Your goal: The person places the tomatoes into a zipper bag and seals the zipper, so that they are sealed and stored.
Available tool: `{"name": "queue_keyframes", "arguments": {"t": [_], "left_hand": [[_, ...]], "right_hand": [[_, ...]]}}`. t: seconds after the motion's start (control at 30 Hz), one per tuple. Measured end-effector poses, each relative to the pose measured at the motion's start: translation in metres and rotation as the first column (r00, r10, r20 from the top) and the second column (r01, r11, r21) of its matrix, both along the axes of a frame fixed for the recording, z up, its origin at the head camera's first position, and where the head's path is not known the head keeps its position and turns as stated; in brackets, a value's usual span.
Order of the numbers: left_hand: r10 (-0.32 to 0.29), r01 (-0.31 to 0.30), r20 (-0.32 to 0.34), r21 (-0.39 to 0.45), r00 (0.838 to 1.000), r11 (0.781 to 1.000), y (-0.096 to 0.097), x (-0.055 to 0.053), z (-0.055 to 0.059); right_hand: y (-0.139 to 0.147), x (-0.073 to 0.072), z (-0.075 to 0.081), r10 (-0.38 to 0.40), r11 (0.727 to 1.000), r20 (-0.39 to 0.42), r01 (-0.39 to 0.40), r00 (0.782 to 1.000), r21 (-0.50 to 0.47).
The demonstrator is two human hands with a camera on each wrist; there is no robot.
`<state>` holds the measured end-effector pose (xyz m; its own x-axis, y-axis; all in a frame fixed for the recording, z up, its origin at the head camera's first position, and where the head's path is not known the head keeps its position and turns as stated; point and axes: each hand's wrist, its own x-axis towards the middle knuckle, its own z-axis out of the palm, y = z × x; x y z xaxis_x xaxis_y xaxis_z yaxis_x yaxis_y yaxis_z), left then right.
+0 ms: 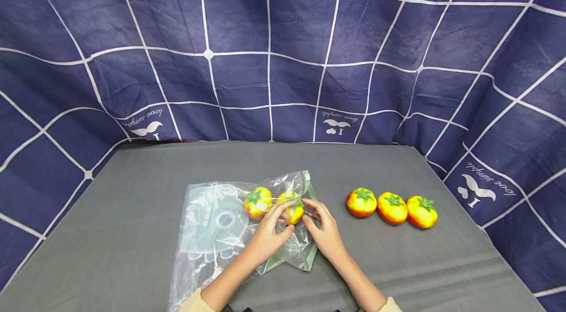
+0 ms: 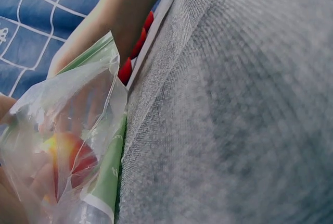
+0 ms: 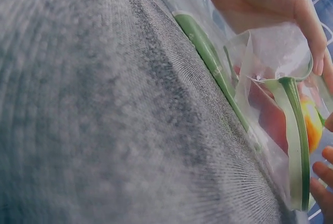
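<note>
A clear zip bag (image 1: 302, 258) with green edging lies around two red-and-yellow toy tomatoes with green leafy tops. My left hand (image 1: 268, 233) arches beside the nearer toy tomato (image 1: 294, 213), fingers over its left side and thumb spread low at the bag's rim. The right hand (image 1: 326, 233) faces it from the other side, fingers loosely bent at the bag's green-edged mouth. Farther left, the second toy tomato (image 1: 257, 203) shows through plastic. In the left wrist view, fingertips overlap a toy tomato (image 2: 78, 153) behind the film; part of it is hidden.
To the right, a row of three more toy tomatoes (image 1: 391, 208) sits on the grey cloth (image 1: 442, 263). A large transparent bag (image 1: 190, 233) with a pale printed pattern lies flat at left. Behind hangs a blue checked curtain (image 1: 292, 81).
</note>
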<state>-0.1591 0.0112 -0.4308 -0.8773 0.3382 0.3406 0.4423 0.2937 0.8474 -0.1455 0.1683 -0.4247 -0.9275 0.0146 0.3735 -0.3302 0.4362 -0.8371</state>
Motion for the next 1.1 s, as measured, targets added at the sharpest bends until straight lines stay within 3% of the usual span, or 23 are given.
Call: {"name": "queue_keyframes", "arguments": {"t": [0.2, 0.53, 0.7, 0.87, 1.1], "left_hand": [[-0.001, 0.001, 0.004, 0.010, 1.000, 1.000, 0.000, 0.000, -0.001], [-0.001, 0.001, 0.002, 0.016, 1.000, 1.000, 0.000, 0.000, -0.001], [-0.016, 0.015, 0.042, 0.035, 0.999, 0.999, -0.001, 0.000, -0.001], [-0.014, 0.012, 0.052, 0.040, 0.999, 0.999, -0.001, -0.001, -0.001], [-0.010, 0.007, 0.083, 0.047, 0.997, 0.999, 0.000, -0.001, 0.000]], "right_hand": [[0.010, -0.011, -0.020, 0.001, 0.999, -0.014, -0.001, 1.000, 0.034], [0.023, -0.003, 0.001, -0.025, 0.993, -0.050, 0.031, 0.998, 0.113], [0.043, 0.002, -0.003, -0.059, 0.986, -0.118, 0.077, 0.991, 0.151], [0.062, 0.008, -0.003, -0.087, 0.988, -0.155, 0.105, 0.984, 0.115], [0.078, 0.022, 0.014, -0.226, 0.969, -0.142, 0.237, 0.964, 0.067]]}}
